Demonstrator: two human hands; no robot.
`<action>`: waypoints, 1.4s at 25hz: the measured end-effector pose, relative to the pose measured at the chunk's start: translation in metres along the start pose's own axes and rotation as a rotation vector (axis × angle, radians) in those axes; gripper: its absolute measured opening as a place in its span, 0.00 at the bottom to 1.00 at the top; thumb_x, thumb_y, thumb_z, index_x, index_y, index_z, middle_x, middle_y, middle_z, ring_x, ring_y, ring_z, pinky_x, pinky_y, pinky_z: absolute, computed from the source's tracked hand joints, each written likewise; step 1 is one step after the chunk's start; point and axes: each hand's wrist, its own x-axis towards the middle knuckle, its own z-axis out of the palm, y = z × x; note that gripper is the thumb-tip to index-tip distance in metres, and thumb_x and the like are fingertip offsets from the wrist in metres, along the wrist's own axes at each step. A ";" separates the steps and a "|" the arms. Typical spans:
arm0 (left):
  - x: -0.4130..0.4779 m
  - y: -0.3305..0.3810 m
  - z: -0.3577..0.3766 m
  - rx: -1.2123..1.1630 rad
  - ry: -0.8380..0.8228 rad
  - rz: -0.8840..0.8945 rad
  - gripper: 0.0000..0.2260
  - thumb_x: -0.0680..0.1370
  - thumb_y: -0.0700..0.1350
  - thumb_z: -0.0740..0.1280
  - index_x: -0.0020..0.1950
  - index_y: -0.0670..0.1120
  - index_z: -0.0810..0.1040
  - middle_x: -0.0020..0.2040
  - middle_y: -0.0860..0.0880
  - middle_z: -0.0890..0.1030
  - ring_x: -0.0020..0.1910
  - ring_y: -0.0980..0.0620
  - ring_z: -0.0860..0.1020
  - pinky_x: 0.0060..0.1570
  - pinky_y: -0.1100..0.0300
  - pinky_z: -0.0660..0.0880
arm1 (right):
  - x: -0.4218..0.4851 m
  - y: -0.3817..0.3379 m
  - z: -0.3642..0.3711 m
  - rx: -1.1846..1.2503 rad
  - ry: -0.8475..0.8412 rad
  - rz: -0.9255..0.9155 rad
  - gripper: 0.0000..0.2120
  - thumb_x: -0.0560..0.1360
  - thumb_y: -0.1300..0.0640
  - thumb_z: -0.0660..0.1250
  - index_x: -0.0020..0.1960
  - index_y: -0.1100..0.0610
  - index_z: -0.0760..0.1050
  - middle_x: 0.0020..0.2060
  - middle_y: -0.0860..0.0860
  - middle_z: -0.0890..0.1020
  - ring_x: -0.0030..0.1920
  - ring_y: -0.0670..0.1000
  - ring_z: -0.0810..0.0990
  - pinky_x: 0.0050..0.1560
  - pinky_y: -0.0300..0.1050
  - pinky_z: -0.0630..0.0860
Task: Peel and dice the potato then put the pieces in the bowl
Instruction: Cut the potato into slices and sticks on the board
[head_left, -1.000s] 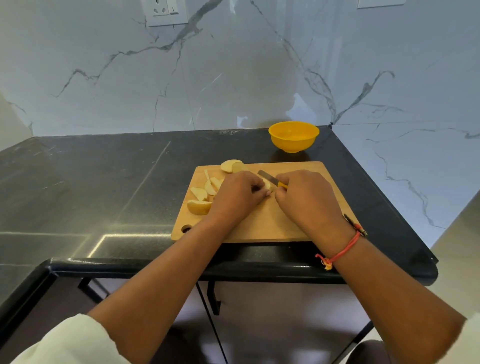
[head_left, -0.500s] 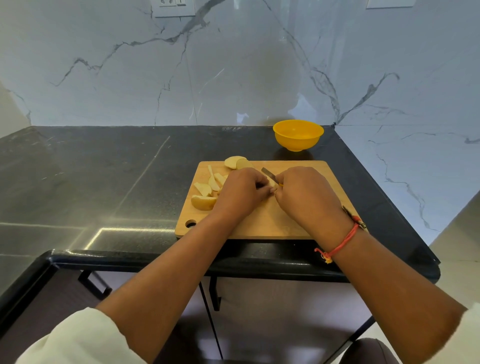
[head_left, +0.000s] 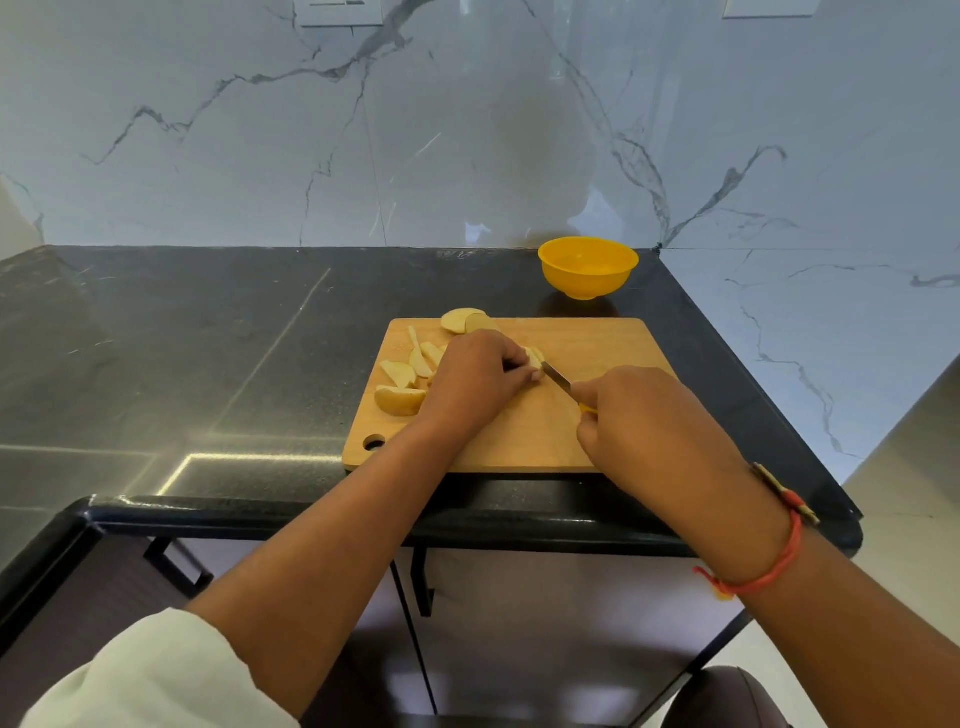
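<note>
- Two hands meet at the middle of the board. The left hand (head_left: 475, 382) is curled knuckles-up, its fingertips pinning a pale potato piece (head_left: 534, 356) to the wood.
- The right hand (head_left: 639, 421), a red thread (head_left: 774, 571) at its wrist, is closed round the yellow handle of a small knife (head_left: 557, 378). The blade slants up and left to meet that piece right beside the left fingertips.
- Wedges and strips (head_left: 402, 387) already cut lie just left of the left hand. A larger chunk (head_left: 462, 319) sits at the far edge of the wooden cutting board (head_left: 597, 353).
- The board lies on the black countertop (head_left: 208, 338), close to its front edge. The yellow bowl (head_left: 587, 267) stands just beyond the board's far side, not touching it, and looks empty.
- The step in hand appears to be dicing. The flesh looks peeled as far as this view shows, and nothing has gone to the bowl.
- The next move probably calls for a short downward cut clear of the left fingertips. The wedges and the chunk would then need cutting smaller before all the pieces go into the bowl.
</note>
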 end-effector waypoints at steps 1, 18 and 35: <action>0.000 0.000 0.000 -0.008 0.004 0.003 0.08 0.76 0.50 0.73 0.52 0.48 0.86 0.47 0.50 0.85 0.45 0.55 0.79 0.39 0.77 0.63 | -0.005 0.002 -0.003 0.003 -0.026 -0.006 0.23 0.81 0.55 0.64 0.75 0.50 0.65 0.61 0.54 0.75 0.60 0.53 0.76 0.65 0.49 0.73; 0.000 -0.001 0.000 0.028 0.001 -0.057 0.11 0.74 0.53 0.74 0.53 0.49 0.86 0.48 0.52 0.85 0.44 0.58 0.78 0.39 0.73 0.68 | 0.012 0.006 0.027 0.177 0.635 -0.081 0.19 0.81 0.55 0.61 0.71 0.46 0.72 0.46 0.51 0.79 0.43 0.49 0.76 0.46 0.45 0.76; 0.002 -0.006 0.003 -0.017 0.010 -0.056 0.07 0.75 0.49 0.73 0.50 0.49 0.87 0.45 0.52 0.86 0.40 0.58 0.78 0.39 0.73 0.69 | 0.052 -0.021 0.020 0.064 0.380 0.000 0.18 0.80 0.54 0.63 0.70 0.51 0.73 0.45 0.52 0.75 0.45 0.51 0.74 0.46 0.43 0.70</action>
